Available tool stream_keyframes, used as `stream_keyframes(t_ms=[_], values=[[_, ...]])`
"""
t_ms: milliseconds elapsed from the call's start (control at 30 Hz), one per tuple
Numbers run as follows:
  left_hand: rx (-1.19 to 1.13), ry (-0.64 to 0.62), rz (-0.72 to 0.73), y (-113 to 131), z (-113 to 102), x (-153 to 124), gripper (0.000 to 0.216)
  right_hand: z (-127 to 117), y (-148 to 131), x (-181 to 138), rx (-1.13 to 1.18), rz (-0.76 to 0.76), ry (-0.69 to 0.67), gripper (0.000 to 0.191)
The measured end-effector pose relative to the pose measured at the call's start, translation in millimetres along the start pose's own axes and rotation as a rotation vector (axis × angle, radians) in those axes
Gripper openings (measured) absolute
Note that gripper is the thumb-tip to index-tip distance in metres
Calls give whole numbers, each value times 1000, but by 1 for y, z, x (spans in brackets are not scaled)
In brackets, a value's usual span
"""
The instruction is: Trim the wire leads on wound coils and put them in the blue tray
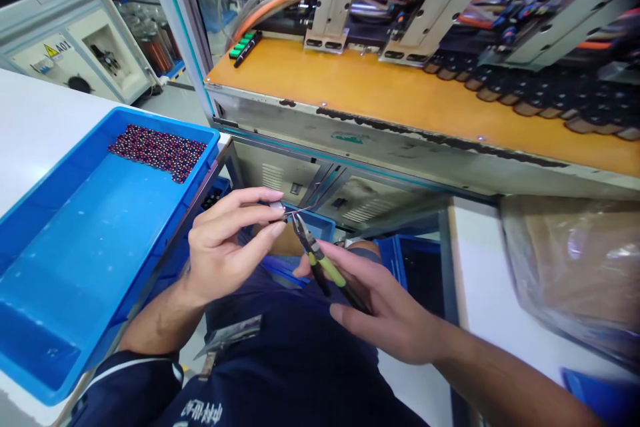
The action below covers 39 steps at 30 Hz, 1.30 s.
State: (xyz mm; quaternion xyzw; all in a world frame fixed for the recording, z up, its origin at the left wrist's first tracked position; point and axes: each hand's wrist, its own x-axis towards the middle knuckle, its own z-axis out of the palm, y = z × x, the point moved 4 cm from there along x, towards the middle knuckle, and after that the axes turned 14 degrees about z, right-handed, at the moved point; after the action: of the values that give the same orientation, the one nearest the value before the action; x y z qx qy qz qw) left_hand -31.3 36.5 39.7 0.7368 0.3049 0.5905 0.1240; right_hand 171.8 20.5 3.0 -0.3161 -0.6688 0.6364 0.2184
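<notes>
My left hand (227,240) pinches a tiny part with thin wire leads (289,213) between thumb and fingertips, held above my lap. My right hand (380,303) grips small cutters with yellow-green and black handles (320,263). The cutter's tip touches the wire leads right beside my left fingertips. Both hands hover in front of the machine's lower panel, over my dark blue work clothes.
A blue tray (75,260) at the left holds a patch of several small dark parts (157,149) in its far corner. An orange-topped machine bench (400,97) with a row of coils (540,97) runs ahead. A plastic-wrapped bundle (575,267) lies on the right table. Blue bins (410,267) sit below.
</notes>
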Motion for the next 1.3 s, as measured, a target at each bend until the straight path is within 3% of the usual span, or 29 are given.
stream_keyframes(t_ms=[433, 933, 1167, 1300], values=[[22, -5, 19, 0, 0, -1, 29, 3, -6, -1, 137, -28, 41, 67], [39, -8, 19, 0, 0, -2, 23, 4, -9, 2, 77, -29, 92, 68], [6, -45, 44, -2, 0, -3, 25, 2, -2, 0, 71, 174, 151, 51], [-21, -7, 105, -4, -2, -7, 33, -2, -3, -7, 70, 162, 116, 56]])
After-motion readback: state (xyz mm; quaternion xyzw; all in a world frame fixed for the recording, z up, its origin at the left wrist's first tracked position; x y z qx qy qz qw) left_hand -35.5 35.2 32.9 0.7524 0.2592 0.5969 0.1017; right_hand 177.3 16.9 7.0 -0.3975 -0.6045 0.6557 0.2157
